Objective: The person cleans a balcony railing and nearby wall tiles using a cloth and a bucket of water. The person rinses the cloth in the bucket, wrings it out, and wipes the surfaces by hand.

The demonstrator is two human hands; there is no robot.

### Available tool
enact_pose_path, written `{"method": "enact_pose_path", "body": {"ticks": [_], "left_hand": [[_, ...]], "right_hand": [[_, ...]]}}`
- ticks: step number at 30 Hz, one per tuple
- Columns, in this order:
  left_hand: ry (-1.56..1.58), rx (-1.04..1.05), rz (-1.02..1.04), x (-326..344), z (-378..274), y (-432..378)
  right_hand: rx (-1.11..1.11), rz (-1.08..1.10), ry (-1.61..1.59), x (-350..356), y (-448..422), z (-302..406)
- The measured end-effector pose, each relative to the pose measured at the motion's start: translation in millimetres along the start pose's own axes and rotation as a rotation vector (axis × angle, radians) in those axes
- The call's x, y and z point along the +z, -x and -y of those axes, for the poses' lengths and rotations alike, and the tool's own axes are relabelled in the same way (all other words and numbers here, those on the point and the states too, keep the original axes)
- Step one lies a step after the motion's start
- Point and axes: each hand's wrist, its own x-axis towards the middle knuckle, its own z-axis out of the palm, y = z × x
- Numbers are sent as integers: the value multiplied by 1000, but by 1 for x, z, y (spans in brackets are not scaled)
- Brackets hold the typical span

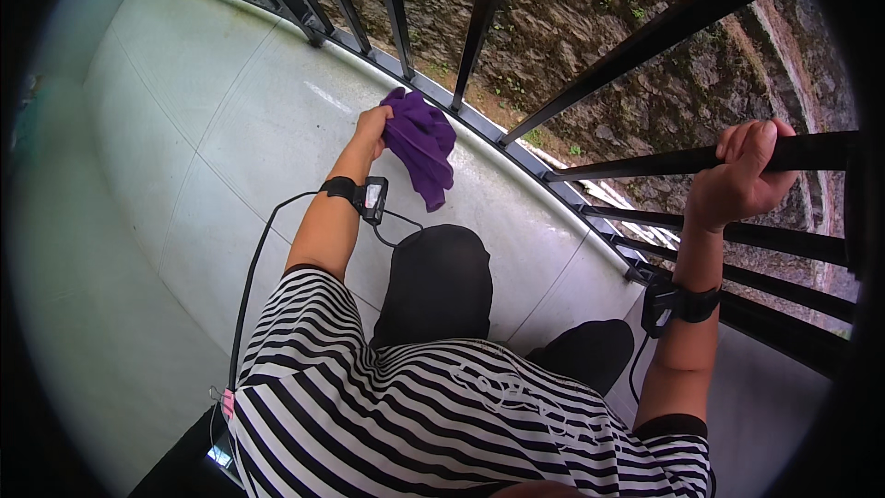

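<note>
My left hand (375, 130) is closed on one edge of a purple cloth (420, 145). The cloth hangs in loose folds over the pale tiled floor, close to the bottom rail of the railing. My right hand (750, 166) grips a bar of the black metal railing (636, 161), with its fingers wrapped round the bar. Each forearm wears a black strap with a small device, the left one (373, 200) and the right one (660, 308), both with cables.
The railing's bottom rail (477, 126) runs diagonally along the floor's edge. Beyond it lie a rough stone slope (594, 48) and white pipes (632, 214). A wall stands at the left. My knees, in dark trousers (435, 283), are bent below the cloth.
</note>
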Motion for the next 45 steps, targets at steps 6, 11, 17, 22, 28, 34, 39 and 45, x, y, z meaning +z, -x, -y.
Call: {"method": "enact_pose_path", "body": {"ticks": [6,11,17,22,28,34,39,45], "left_hand": [[280,-21,158,16,-17,-60],[167,-63,67,99,52,-41],[-203,-560,613,164,112,19],[-446,-641,999,211,113,84],[-627,-497,912,205,50,158],[-595,-399,612,182,41,208],[-598,-177,345,162,25,257],[-706,-173,-9,123,-46,344]], "right_hand": [[-11,-52,2,1,-1,2],[-41,-50,23,2,1,0],[-34,-43,-16,-1,-2,0],[34,-9,-49,1,-4,1],[170,27,-89,-9,-4,8],[414,130,-100,-14,-9,29],[474,345,-56,-24,-23,42],[527,533,128,-39,-34,57]]}}
